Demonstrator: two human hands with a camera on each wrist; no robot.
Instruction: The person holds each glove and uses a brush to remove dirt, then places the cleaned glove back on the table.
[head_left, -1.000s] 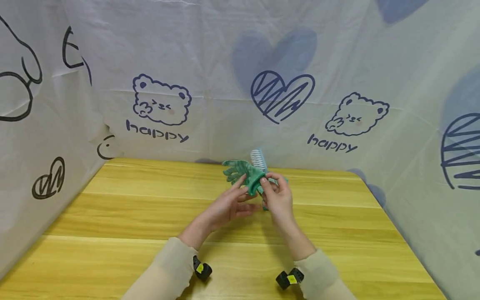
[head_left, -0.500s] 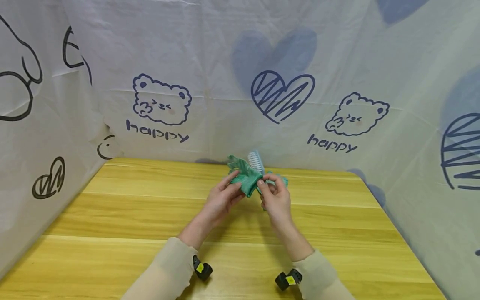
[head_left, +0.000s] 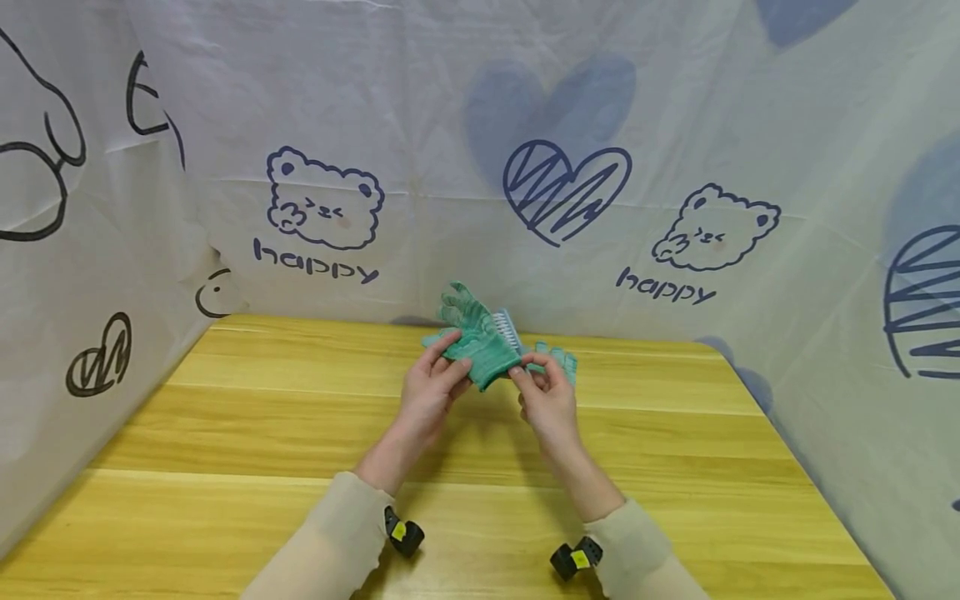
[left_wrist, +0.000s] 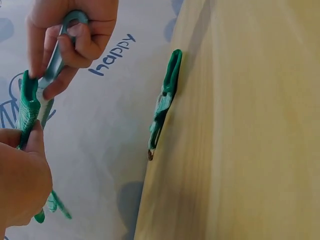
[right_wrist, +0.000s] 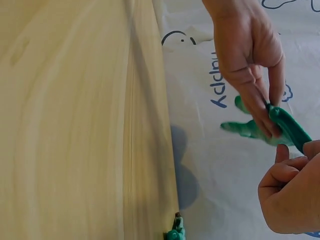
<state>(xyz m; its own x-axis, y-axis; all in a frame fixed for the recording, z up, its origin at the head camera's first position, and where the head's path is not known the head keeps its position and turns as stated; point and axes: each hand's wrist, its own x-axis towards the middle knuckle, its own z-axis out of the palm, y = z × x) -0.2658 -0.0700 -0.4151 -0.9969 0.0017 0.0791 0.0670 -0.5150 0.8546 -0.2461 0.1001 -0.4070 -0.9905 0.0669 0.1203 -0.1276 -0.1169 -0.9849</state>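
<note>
A green work glove (head_left: 483,354) is held up near the table's far edge, its cuff toward me and its fingers pointing up and away. My left hand (head_left: 426,398) pinches the glove's left side between thumb and fingers. With thumb and index finger, my right hand (head_left: 553,407) pinches the cuff's right corner. Its other fingers curl round the light blue handle (left_wrist: 56,62) of a brush, which has a ring at its end. The white-bristled brush head (head_left: 507,330) shows behind the glove, partly hidden by it.
A second green glove (head_left: 567,367) lies on the wooden table (head_left: 315,400) near the far edge, partly behind my right hand. White cloth (head_left: 442,233) printed with bears and hearts hangs behind the table and at both sides.
My left hand has gone from spread fingers beside the glove to pinching it. The glove has turned from pointing left to standing more upright and wider. The brush head has dropped lower behind it.
</note>
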